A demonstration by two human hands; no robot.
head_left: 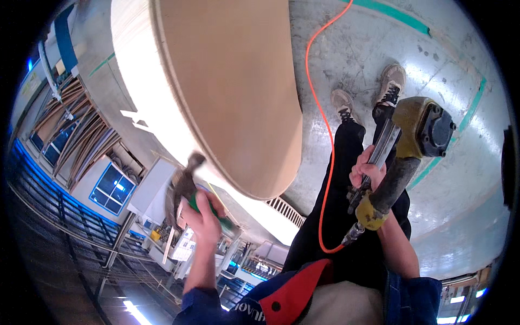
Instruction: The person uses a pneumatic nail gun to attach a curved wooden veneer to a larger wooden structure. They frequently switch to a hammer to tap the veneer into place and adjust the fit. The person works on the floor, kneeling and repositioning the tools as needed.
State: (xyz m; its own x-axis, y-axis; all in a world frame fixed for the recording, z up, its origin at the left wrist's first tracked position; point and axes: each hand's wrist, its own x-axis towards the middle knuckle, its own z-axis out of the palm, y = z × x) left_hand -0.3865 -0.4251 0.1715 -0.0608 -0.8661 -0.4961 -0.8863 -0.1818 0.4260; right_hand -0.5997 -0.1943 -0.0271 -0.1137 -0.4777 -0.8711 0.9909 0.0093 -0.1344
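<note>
My left hand (203, 216) is closed round the green grip of a claw hammer (184, 187). The dark hammer head is slightly blurred and lies in front of the pale curved side of a large wooden piece (233, 92); whether it touches cannot be told. On the right, my right hand (369, 170) is wrapped round the magazine of a yellow and black pneumatic nail gun (417, 130). From a metal fitting on the nail gun's handle runs an orange air hose (323, 216). Part of my right hand is hidden behind the tool.
The hose loops up across the grey floor (444, 65), marked with green tape lines, past my shoes (391, 81). Long thin strips (81, 130) are stacked at the left. A window (112, 188) and dark railings (59, 233) stand beyond, with a floor grille (287, 211) beside the wooden piece.
</note>
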